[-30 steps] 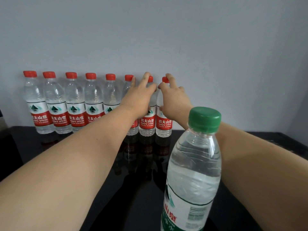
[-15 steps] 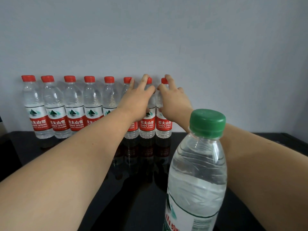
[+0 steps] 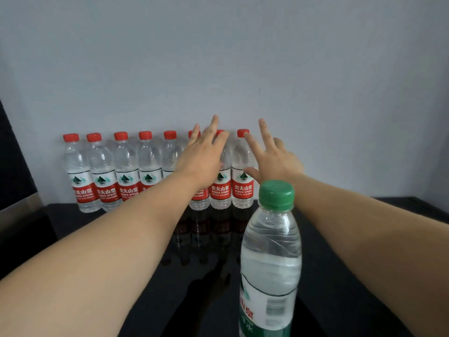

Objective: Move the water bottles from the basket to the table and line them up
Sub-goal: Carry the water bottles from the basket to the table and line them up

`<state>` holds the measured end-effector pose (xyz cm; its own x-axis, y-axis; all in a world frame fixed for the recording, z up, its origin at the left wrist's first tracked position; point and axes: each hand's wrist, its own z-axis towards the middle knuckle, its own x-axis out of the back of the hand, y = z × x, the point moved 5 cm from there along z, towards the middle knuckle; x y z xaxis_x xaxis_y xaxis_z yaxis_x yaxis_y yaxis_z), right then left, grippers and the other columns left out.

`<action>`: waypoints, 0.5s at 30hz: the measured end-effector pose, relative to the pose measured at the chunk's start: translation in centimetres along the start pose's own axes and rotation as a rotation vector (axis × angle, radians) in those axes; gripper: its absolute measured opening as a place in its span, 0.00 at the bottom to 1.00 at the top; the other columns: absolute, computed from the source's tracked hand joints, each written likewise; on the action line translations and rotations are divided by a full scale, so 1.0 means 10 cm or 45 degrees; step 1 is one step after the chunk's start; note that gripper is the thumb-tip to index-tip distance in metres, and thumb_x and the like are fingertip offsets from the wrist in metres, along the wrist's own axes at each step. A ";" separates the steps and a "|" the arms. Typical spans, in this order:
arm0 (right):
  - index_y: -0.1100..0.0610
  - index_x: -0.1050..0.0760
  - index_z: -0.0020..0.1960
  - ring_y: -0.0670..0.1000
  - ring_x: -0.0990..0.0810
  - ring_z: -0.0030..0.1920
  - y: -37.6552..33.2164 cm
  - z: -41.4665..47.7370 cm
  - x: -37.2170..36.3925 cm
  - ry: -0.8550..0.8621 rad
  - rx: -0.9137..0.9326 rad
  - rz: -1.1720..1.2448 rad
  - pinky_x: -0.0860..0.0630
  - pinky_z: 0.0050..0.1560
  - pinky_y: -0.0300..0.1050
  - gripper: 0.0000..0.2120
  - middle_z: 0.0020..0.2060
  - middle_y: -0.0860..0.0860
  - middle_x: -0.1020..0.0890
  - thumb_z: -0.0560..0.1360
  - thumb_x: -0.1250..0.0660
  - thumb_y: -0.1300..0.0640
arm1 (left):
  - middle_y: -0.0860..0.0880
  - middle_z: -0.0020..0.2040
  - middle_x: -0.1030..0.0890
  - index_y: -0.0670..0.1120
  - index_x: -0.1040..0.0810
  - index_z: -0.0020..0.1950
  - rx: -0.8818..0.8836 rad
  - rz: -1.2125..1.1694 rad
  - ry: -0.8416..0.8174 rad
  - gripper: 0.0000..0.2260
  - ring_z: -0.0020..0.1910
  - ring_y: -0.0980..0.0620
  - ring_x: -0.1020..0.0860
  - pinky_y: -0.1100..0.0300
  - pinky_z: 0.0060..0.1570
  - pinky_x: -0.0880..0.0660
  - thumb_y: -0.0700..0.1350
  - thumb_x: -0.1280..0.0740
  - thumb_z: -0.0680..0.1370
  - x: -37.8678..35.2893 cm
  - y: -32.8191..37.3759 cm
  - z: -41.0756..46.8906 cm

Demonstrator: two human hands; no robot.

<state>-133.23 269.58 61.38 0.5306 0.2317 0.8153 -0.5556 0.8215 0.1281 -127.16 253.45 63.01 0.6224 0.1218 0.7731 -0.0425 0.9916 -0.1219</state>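
The left forearm hides much of the fifth and sixth bottles in the row of eight red-capped bottles (image 3: 148,166), which stands from 10 to 12 o'clock on the black table (image 3: 201,307), against the wall (image 3: 243,57). The green-capped bottle (image 3: 271,259) at 5 o'clock is cut off at its base. All hold clear water. The left hand (image 3: 202,159), blurred, has straight fingers in front of the sixth and seventh bottles; I cannot tell whether it touches them. The right hand (image 3: 275,161) has its fingers spread by the eighth bottle and grips nothing.

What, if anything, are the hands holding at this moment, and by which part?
Nothing: the left hand and right hand are both open, fingers spread, in front of the red-capped bottles.
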 end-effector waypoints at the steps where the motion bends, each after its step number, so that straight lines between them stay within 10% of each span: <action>1: 0.43 0.62 0.83 0.61 0.39 0.76 0.04 -0.07 0.10 -0.024 -0.006 -0.026 0.21 0.56 0.57 0.42 0.81 0.51 0.70 0.81 0.39 0.36 | 0.47 0.84 0.59 0.50 0.45 0.82 -0.027 -0.003 -0.023 0.35 0.82 0.37 0.50 0.46 0.80 0.56 0.46 0.30 0.80 0.08 0.03 -0.03; 9: 0.50 0.55 0.83 0.61 0.40 0.77 0.25 -0.98 1.04 -0.170 -0.115 -0.141 0.24 0.61 0.56 0.34 0.82 0.54 0.67 0.85 0.41 0.44 | 0.45 0.84 0.49 0.46 0.42 0.82 0.065 -0.019 -0.177 0.29 0.82 0.43 0.48 0.50 0.75 0.67 0.43 0.36 0.83 1.04 0.26 -0.68; 15: 0.51 0.50 0.82 0.63 0.36 0.74 0.36 -1.75 1.63 -0.206 -0.214 -0.212 0.24 0.61 0.55 0.31 0.83 0.56 0.63 0.84 0.39 0.49 | 0.45 0.80 0.35 0.45 0.37 0.79 0.126 -0.116 -0.161 0.26 0.73 0.40 0.30 0.41 0.77 0.41 0.40 0.35 0.82 1.77 0.51 -1.18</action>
<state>-115.42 285.42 65.24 0.4894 0.0114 0.8720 -0.3480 0.9194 0.1833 -107.11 260.14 68.70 0.5246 0.0291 0.8509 -0.0711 0.9974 0.0097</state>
